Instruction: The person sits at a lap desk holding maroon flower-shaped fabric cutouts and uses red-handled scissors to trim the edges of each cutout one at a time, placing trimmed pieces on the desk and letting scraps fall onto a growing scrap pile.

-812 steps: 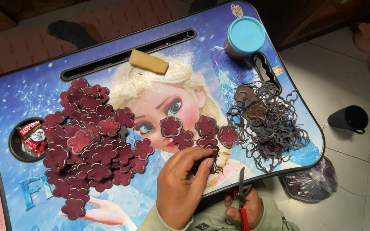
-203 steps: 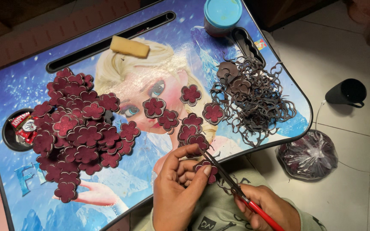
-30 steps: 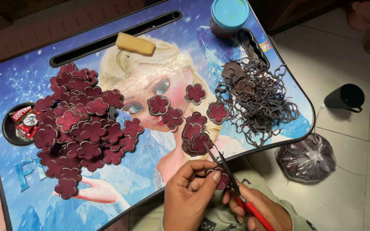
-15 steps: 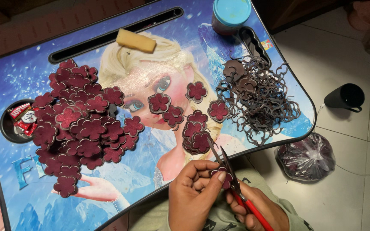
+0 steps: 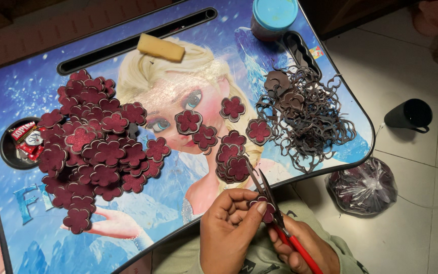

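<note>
Closest to me, my left hand [image 5: 229, 228] pinches a maroon flower piece [image 5: 265, 208] between thumb and fingers [image 5: 257, 212], held just off the near edge of the table [image 5: 36, 66] so the blades can get round it. My right hand [image 5: 305, 248] is closed on the red-handled scissors [image 5: 272, 205], blades parted a little and biting at the flower's rim, tips pointing out over the table. Just beyond the flower sits a small cluster of trimmed flowers [image 5: 231, 152], set down loosely within easy reach. Left of that cluster lies the big heap of flowers [image 5: 97, 152]. Right of the cluster, the cut-off outline scraps [image 5: 305, 119] are piled apart, I reckon to keep waste out of the good pieces. Farthest off stands a blue-lidded jar [image 5: 274, 18].
</note>
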